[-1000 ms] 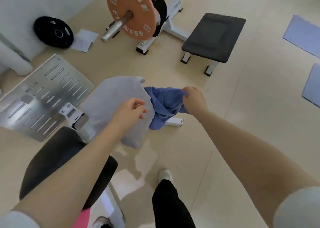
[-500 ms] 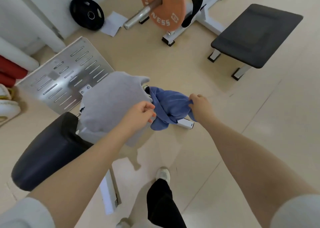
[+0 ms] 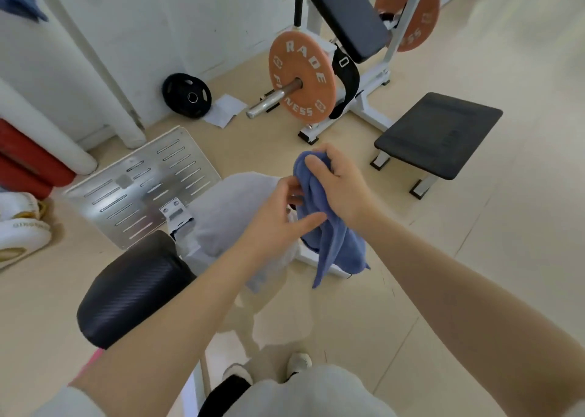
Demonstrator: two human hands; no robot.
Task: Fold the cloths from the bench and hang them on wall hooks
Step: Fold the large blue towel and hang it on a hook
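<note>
Gripping the bunched blue cloth (image 3: 329, 226), the right hand (image 3: 340, 185) lifts it; at nine o'clock, the left hand (image 3: 278, 217) touches it with loose, open fingers.

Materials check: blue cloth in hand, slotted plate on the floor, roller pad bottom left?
Blue cloth: soft terry or microfibre by the look, matte, hanging in limp folds from the right hand.
Slotted plate: bare metal, likely steel or aluminium; silvery sheen, punched slots.
Roller pad: black vinyl or faux leather over padding, probably; woven carbon-look texture, slight gloss.
</note>
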